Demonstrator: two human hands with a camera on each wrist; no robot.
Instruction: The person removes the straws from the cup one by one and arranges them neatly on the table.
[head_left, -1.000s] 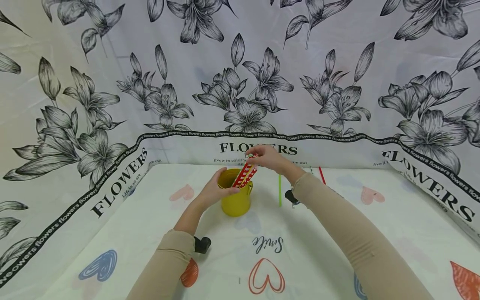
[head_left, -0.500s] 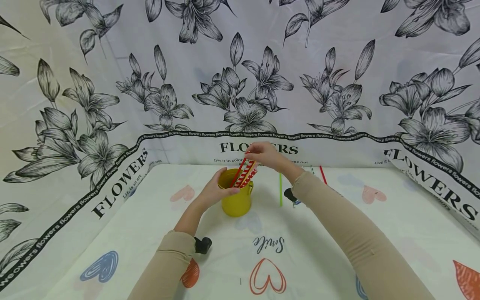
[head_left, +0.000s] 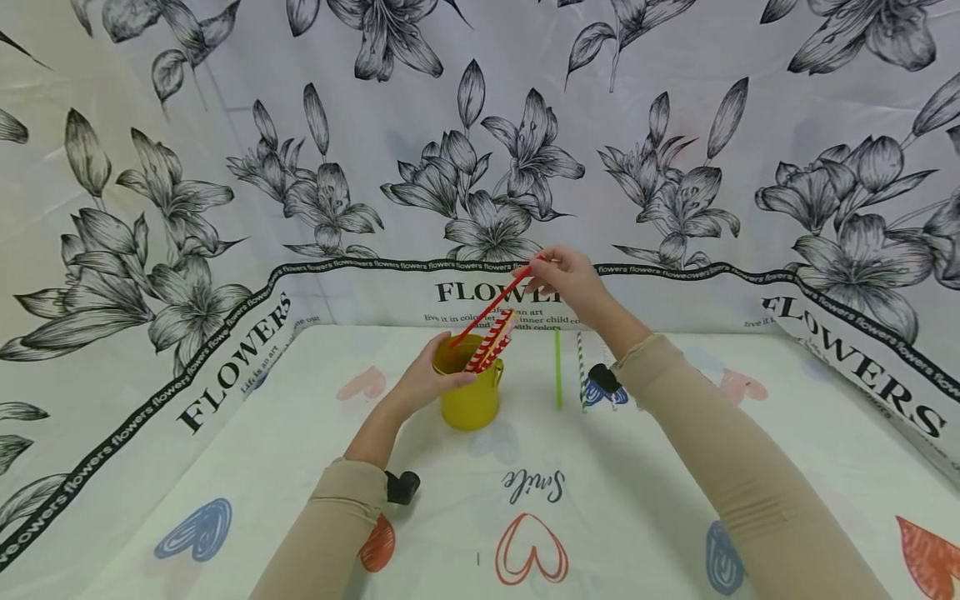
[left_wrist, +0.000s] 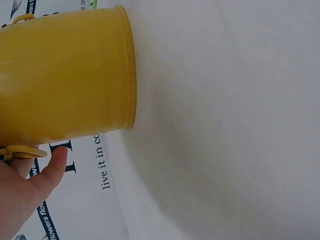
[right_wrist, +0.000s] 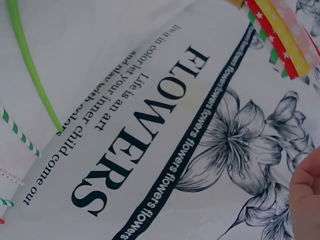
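A yellow bucket (head_left: 471, 407) stands upright on the table, also large in the left wrist view as the bucket's side wall (left_wrist: 70, 75). My left hand (head_left: 420, 385) grips it near the rim, thumb across the front and fingers on the far left side. Several patterned straws (head_left: 489, 343) lean together out of the bucket to the right; in the right wrist view these straws (right_wrist: 280, 37) show red, yellow, pink and green-striped ends. Above and right of them my right hand (head_left: 572, 283) pinches the upper end of a plain red straw (head_left: 495, 302), whose lower end slants over the bucket's mouth.
Right of the bucket a bright green straw (head_left: 558, 375) and a green-and-white striped straw (head_left: 581, 371) lie on the white printed tablecloth (head_left: 630, 500). A flower-printed cloth (head_left: 420, 233) hangs behind. Each wrist carries a small black camera (head_left: 403, 487).
My right hand has moved up and to the right, drawing the red straw out from the bunch at a slant. My left hand keeps its grip on the bucket.
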